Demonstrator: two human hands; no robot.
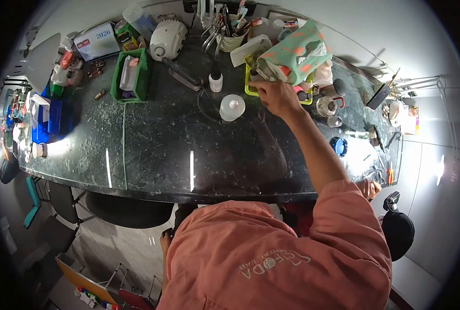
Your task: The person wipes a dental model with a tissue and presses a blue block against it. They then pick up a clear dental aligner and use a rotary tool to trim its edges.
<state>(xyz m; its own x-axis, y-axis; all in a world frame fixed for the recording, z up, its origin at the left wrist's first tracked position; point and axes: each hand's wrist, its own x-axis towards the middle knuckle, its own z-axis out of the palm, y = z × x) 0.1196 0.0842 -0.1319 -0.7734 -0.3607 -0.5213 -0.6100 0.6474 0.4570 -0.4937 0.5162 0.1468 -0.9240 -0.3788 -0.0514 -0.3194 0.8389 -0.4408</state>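
My right hand [279, 98] reaches across the dark worktop to a yellow-green tray [250, 88]. Its index finger is stretched out over the tray's left side, near a dark-topped small item; nothing is visibly held. A green and orange bag [298, 51] lies on the tray, just beyond the hand. Left of the hand stand a round translucent container [232, 108] and a white bottle with a black top [216, 82]. My left hand [166, 238] hangs low beside my body, below the table edge, small and dark, its fingers unclear.
Along the back stand a green bin [118, 85], a white machine [168, 39], a calendar [96, 42] and a tool basket [234, 41]. Blue bins [54, 120] are at left. A glass jar [326, 106] and blue lid [338, 146] lie at right. Another hand [368, 189] shows beyond my sleeve.
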